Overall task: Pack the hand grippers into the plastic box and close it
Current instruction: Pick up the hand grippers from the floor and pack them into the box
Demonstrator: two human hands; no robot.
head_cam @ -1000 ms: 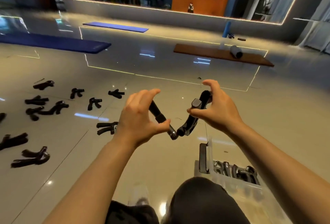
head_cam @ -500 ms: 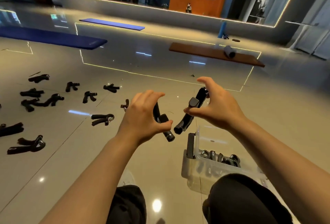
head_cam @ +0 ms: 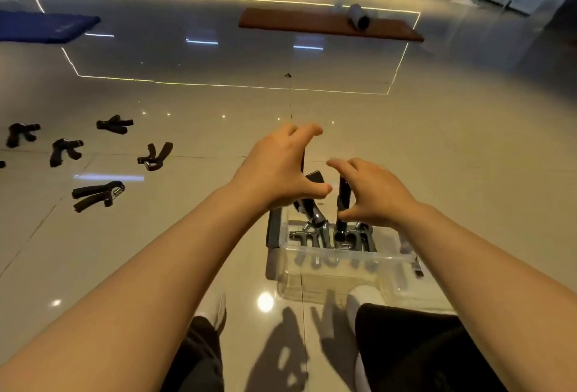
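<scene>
Above the clear plastic box (head_cam: 337,259), left hand (head_cam: 278,170) and right hand (head_cam: 374,195) each pinch a black hand gripper (head_cam: 342,201); likely stiff, springy; handles grip best.

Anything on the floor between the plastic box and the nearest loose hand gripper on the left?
Head view: only the left forearm crosses above; the floor between plastic box and hand gripper looks bare.

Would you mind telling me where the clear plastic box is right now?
In the head view, the plastic box sits on the floor, low and right of centre, just below both hands, the left hand and the right hand.
</scene>
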